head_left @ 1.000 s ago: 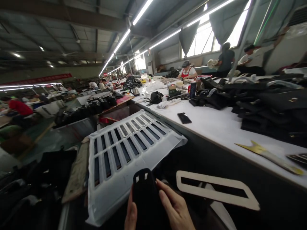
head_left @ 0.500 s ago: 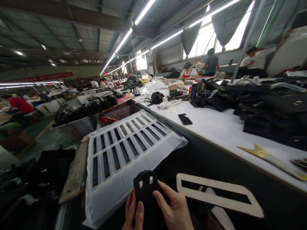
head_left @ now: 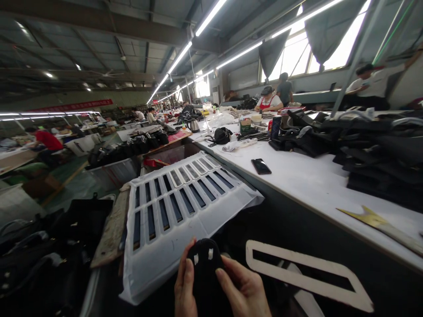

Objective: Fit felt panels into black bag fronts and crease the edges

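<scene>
Between my hands is a black rounded-end piece (head_left: pixel 207 281), perhaps a bag part, with two small shiny tabs near its top. My left hand (head_left: pixel 185 286) grips its left edge, the index finger reaching up to the top corner. On the opposite edge, my right hand (head_left: pixel 243 286) pinches it with the thumb in front. The lower end is lost against dark surroundings. A pale slotted frame (head_left: pixel 307 275) lies right of my right hand. Beyond my hands a white sheet (head_left: pixel 194 224) carries two rows of long dark slots, several with pale frames around them.
A white table (head_left: pixel 304 185) runs along the right, bearing a phone (head_left: pixel 261 166), a yellow-ended item (head_left: pixel 366 218) and piled black bags (head_left: pixel 386 154). More black bags (head_left: pixel 82 229) crowd the lower left beside a worn board (head_left: pixel 110 229). Co-workers sit and stand farther back.
The view has swung slightly left, so the surroundings sit farther right. My left index finger has moved up along the black piece's edge to its top corner. Both hands still hold it.
</scene>
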Demonstrator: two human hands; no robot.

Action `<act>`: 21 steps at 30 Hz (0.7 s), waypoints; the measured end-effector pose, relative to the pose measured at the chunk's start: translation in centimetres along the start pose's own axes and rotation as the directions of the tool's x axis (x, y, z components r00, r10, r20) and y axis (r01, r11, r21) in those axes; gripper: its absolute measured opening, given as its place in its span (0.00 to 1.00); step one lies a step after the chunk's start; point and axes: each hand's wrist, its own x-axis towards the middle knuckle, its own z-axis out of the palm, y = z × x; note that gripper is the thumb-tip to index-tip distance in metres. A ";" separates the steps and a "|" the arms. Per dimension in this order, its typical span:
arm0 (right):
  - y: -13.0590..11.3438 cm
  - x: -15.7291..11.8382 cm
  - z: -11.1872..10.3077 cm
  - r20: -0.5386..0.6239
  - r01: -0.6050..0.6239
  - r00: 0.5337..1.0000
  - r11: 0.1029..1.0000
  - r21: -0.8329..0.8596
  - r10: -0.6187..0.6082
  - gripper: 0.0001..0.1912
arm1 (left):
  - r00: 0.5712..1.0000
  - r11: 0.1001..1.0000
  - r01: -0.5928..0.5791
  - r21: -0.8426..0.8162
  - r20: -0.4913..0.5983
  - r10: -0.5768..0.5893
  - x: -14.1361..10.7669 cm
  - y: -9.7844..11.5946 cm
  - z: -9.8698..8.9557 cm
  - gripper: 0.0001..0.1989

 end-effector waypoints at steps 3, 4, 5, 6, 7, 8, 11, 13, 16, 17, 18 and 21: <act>0.4 -0.1 -0.4 0.063 -0.004 0.998 1.000 -0.015 0.005 0.20 | 1.000 1.000 -0.026 -0.003 -0.009 0.026 -0.2 0.1 0.1 0.31; 0.6 -0.2 -0.5 0.080 -0.015 0.997 1.000 -0.012 0.016 0.21 | 0.999 0.999 -0.037 -0.004 -0.006 0.037 -0.3 0.2 0.2 0.30; 0.9 -0.3 -0.5 0.089 -0.030 0.996 1.000 -0.006 0.030 0.22 | 0.999 0.999 -0.046 -0.011 0.004 0.046 -0.3 0.4 0.3 0.29; 1.0 -0.4 -0.6 0.090 -0.044 0.995 0.999 -0.002 0.044 0.25 | 0.999 0.998 -0.048 -0.029 0.023 0.049 -0.4 0.7 0.5 0.27; 1.2 -0.4 -0.7 0.086 -0.053 0.995 0.999 -0.004 0.053 0.27 | 0.998 0.998 -0.040 -0.058 0.050 0.043 -0.3 1.0 0.6 0.25; 1.2 -0.4 -0.8 0.090 -0.054 0.994 0.998 -0.015 0.056 0.29 | 0.996 0.995 -0.021 -0.095 0.082 0.029 -0.3 1.4 0.7 0.24; 0.3 0.2 -1.8 0.150 -0.020 0.988 0.991 -0.131 0.040 0.33 | 0.990 0.990 0.009 -0.142 0.138 0.011 0.0 2.0 0.7 0.24; -0.9 1.2 -2.6 0.219 0.049 0.976 0.961 -0.274 0.013 0.32 | 0.990 0.997 -0.024 -0.070 0.140 0.033 0.2 2.0 0.5 0.29; -2.9 2.9 -3.2 0.296 0.230 0.951 0.851 -0.471 -0.093 0.29 | 0.977 0.995 -0.085 0.045 0.199 0.075 0.4 1.6 0.1 0.34; -3.3 3.4 -3.2 0.317 0.297 0.938 0.806 -0.512 -0.144 0.27 | 0.971 0.992 -0.107 0.060 0.219 0.092 0.5 1.4 0.1 0.33; -3.6 3.7 -3.1 0.334 0.360 0.921 0.761 -0.540 -0.198 0.26 | 0.967 0.989 -0.130 0.067 0.228 0.112 0.4 1.3 0.0 0.33; -3.6 4.0 -2.6 0.387 0.534 0.845 0.629 -0.565 -0.369 0.19 | 0.961 0.980 -0.177 0.085 0.231 0.154 0.4 1.0 0.0 0.31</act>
